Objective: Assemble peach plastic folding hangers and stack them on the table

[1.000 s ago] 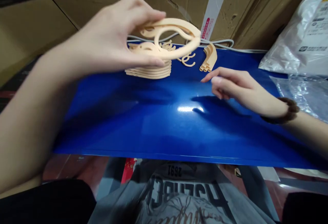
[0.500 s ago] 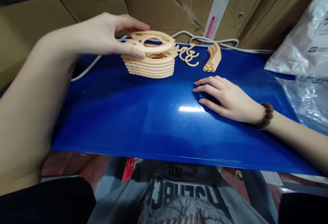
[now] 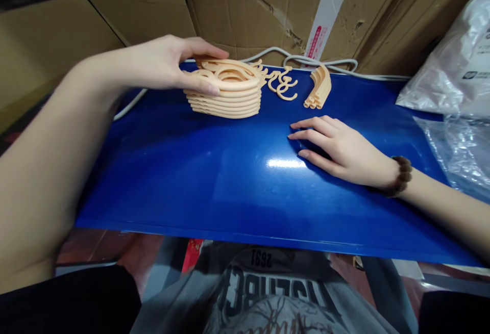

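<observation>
A stack of beige plastic folding hangers (image 3: 225,102) stands at the back left of the blue table. At its left end, my left hand (image 3: 184,66) is closed on the top hanger, thumb on the near side and fingers on the far side. The hanger rests on the stack; the far fingertips are partly hidden. Several loose beige hooks (image 3: 284,85) lie just right of the stack. Beyond them sits a small bundle of curved beige hanger arms (image 3: 319,87). My right hand (image 3: 329,145) lies on the tabletop in front of this bundle, fingers apart, holding nothing.
Cardboard boxes (image 3: 237,13) rise behind the blue table (image 3: 214,186). A white cable (image 3: 344,63) runs along the back edge. White plastic bags (image 3: 447,63) and clear plastic wrap (image 3: 459,145) lie at the right. The table's front edge is close to my body.
My left hand has lowered the top hanger, and it now sits down on the stack instead of tilted above it. My right hand has stayed in place.
</observation>
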`<state>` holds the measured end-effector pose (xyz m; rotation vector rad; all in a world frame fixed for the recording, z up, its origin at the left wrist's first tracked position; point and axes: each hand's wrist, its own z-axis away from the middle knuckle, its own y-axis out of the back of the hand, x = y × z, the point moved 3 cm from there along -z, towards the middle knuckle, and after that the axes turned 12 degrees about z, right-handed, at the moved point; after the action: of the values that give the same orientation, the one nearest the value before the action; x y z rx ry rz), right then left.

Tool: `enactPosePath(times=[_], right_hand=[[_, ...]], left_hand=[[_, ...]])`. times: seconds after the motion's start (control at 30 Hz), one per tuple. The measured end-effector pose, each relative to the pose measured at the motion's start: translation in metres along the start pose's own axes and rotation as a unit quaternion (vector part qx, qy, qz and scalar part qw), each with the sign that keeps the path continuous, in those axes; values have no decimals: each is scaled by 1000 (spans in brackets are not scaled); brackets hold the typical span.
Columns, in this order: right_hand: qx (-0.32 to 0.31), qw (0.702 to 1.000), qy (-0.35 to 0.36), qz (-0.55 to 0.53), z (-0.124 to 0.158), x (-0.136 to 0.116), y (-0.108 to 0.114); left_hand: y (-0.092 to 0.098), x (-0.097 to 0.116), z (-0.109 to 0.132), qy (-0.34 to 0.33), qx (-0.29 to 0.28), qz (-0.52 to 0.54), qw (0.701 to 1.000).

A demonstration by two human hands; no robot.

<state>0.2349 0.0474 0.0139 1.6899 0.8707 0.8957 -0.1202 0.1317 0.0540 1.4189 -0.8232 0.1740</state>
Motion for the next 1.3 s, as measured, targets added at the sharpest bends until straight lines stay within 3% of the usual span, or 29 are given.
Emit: enactPosePath(times=[0.27, 0.43, 0.67, 0.73, 0.87, 0.97, 1.1, 1.3], right_hand=[[-4, 1000, -1, -3, -1, -1, 1], [-6, 1000, -8, -3, -1, -1, 0], [-3, 1000, -3, -2, 0, -1, 1], [-7, 1000, -7, -4, 0, -1, 0], [-8, 1000, -10, -9, 0, -1, 0], [-9, 1000, -11, -10, 0, 0, 0], [-5, 1000, -6, -1, 1, 0, 0], [0, 1000, -1, 2, 0, -1, 0]], left_hand=[[0, -5, -1, -56, -10, -7, 998], [0, -4, 0, -38, -9, -16, 999], [5, -12, 0, -107, -12, 6, 994], [7, -10, 3, -100, 12, 21, 995], [12, 0, 13, -22, 132, 22, 991], [13, -1, 13, -24, 105, 23, 994], [17, -20, 4, -1, 59, -28, 998], [12, -14, 4, -9, 80, -12, 997]])
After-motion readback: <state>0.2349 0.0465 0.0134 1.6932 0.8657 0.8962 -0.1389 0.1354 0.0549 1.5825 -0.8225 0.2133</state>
